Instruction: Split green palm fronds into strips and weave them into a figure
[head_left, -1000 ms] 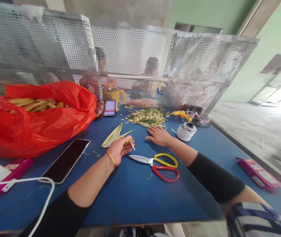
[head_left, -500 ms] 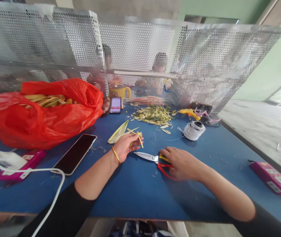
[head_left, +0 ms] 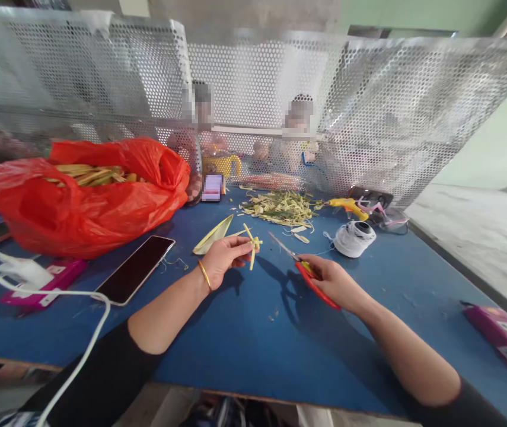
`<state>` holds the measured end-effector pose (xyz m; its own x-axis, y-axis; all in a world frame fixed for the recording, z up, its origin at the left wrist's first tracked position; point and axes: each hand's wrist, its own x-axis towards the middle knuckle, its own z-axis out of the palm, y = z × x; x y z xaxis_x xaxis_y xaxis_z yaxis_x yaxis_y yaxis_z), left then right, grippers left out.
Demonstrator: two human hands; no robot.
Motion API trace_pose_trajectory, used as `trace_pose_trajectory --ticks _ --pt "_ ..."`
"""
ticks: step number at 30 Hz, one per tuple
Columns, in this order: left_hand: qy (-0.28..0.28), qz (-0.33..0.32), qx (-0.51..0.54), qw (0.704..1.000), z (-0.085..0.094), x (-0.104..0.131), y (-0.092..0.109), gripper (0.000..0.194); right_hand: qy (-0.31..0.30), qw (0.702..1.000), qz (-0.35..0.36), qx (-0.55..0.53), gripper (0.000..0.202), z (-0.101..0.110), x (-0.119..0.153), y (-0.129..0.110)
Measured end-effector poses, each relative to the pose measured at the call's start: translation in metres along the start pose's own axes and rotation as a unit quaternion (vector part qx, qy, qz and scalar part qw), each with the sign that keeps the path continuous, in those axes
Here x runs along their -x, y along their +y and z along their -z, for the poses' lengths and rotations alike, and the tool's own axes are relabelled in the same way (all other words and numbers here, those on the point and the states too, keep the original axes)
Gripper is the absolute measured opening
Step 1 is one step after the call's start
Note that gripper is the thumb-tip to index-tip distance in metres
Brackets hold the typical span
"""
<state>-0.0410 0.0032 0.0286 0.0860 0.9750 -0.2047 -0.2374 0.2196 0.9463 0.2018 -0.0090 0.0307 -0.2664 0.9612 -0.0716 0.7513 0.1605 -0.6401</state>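
Note:
Between its thumb and fingers, my left hand (head_left: 228, 256) pinches a small woven piece of pale leaf strips (head_left: 255, 242), with strip ends sticking out. My right hand (head_left: 334, 281) grips the scissors (head_left: 313, 281) by their red and yellow handles. The blades point up and left toward the woven piece, apart from it. Behind my left hand lies a folded pale leaf (head_left: 213, 235). A heap of leaf trimmings (head_left: 280, 207) sits farther back, and a spool of white thread (head_left: 353, 238) stands to its right.
A red plastic bag of leaf strips (head_left: 88, 207) fills the left, near a dark phone (head_left: 137, 270), a white cable and a magenta power strip (head_left: 51, 284). Another magenta device (head_left: 504, 335) is at right. A yellow glue gun (head_left: 346, 206) lies before the perforated metal screen (head_left: 253, 77); people sit behind it.
My right hand has lifted the scissors off the table and tilted their blades upward. My left hand has turned, showing the woven piece more openly. The view has shifted slightly.

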Motion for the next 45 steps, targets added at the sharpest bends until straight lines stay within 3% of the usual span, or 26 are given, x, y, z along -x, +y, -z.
trace_pose_trajectory --ticks 4,8,11,14,19,23,27,30,33,40,45 --pt "0.004 0.004 0.026 1.0 0.001 -0.001 0.0 0.019 -0.04 0.967 -0.031 -0.248 0.059 0.002 -0.001 0.0" --pt "0.023 0.013 0.097 0.995 0.001 -0.001 0.001 0.021 -0.088 0.933 0.009 -0.349 0.062 -0.001 0.009 -0.009" --pt "0.026 0.007 0.107 0.994 0.0 0.0 0.001 0.025 -0.124 0.922 0.047 -0.364 0.067 0.0 0.013 -0.012" --pt "0.027 -0.003 0.105 0.994 0.0 0.001 0.0 0.025 -0.133 0.938 0.053 -0.316 0.066 0.001 0.014 -0.013" --pt "0.072 -0.039 0.102 0.991 0.001 -0.002 0.001 0.023 -0.035 0.978 0.03 -0.204 0.052 -0.002 0.012 -0.013" --pt "0.064 -0.044 0.114 0.99 -0.002 -0.002 0.0 0.023 -0.031 0.952 -0.013 -0.304 0.056 -0.008 0.012 -0.019" --pt "0.006 0.019 0.163 0.986 -0.016 0.006 -0.008 0.02 0.012 0.908 -0.061 -0.415 0.066 -0.015 0.011 -0.03" --pt "-0.026 0.059 0.19 0.98 -0.028 0.015 -0.017 0.019 0.04 0.894 -0.071 -0.441 0.066 -0.02 0.01 -0.038" --pt "-0.047 0.068 0.184 0.979 -0.036 0.022 -0.023 0.025 0.02 0.892 -0.061 -0.448 0.059 -0.025 0.011 -0.042" --pt "-0.063 -0.004 0.067 0.996 -0.034 0.024 -0.023 0.028 0.015 0.884 -0.031 -0.466 0.049 -0.027 0.012 -0.037" --pt "-0.058 -0.059 -0.028 0.996 -0.03 0.023 -0.018 0.022 0.018 0.896 -0.031 -0.442 0.048 -0.025 0.012 -0.032"
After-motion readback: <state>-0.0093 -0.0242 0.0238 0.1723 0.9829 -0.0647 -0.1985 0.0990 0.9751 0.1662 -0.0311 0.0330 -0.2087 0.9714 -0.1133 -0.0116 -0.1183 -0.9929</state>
